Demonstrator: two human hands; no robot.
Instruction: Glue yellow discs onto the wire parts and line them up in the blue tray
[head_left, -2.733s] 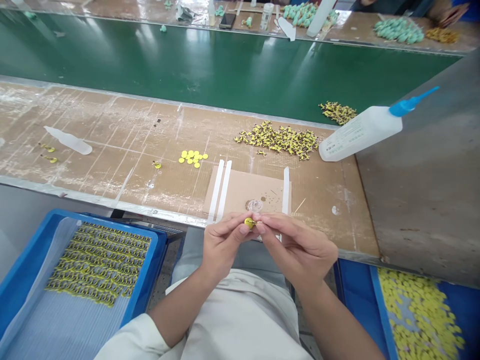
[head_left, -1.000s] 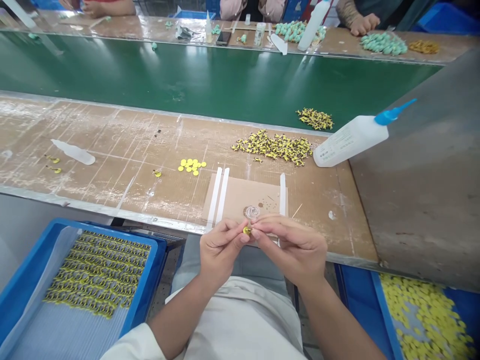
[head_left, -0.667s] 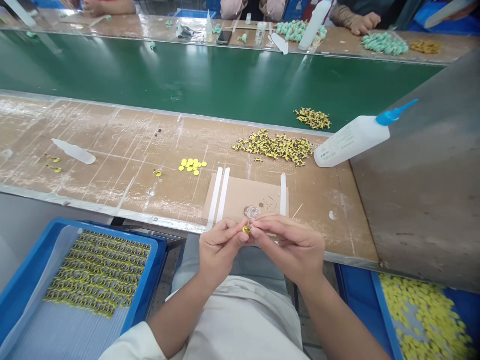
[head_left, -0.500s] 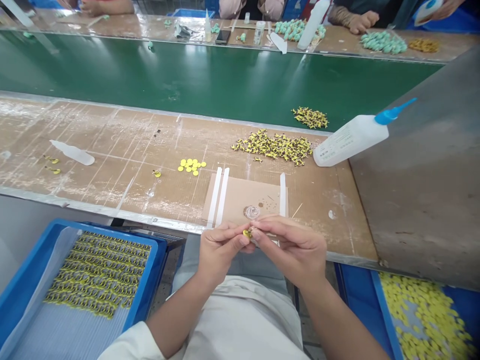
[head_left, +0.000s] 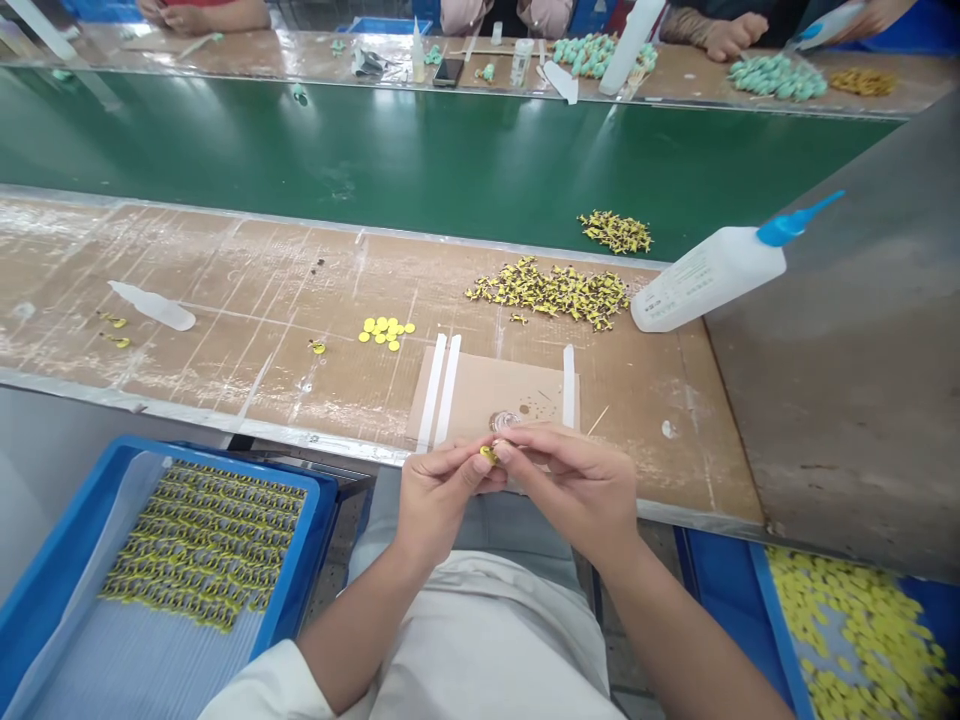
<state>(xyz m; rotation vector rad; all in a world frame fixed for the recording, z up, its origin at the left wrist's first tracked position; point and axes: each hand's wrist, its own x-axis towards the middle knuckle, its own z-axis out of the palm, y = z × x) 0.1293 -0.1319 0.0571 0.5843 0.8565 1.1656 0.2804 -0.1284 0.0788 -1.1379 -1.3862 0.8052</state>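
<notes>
While pinching the small yellow round piece (head_left: 488, 455) just above the front edge of the cardboard sheet (head_left: 487, 390), keep both wrists steady and the hands close together. Left hand (head_left: 442, 510): narrow pinch, closed on the piece from one side. Right hand (head_left: 570, 490): also narrow, closing on the piece from the other side; contact partly hidden, so no sure telling which hand bears more of it. Best to press gently and evenly, without twisting, for less risk of dropping so small a part. Just behind the hands, on the cardboard, a clear smeared disc (head_left: 504, 421), within easy reach. Further ahead on the bench, loose yellow discs (head_left: 386, 327) and a heap of yellow-and-black parts (head_left: 551, 293), near a white glue bottle with a blue nozzle (head_left: 709, 275). Better to keep sleeves away from those.
</notes>
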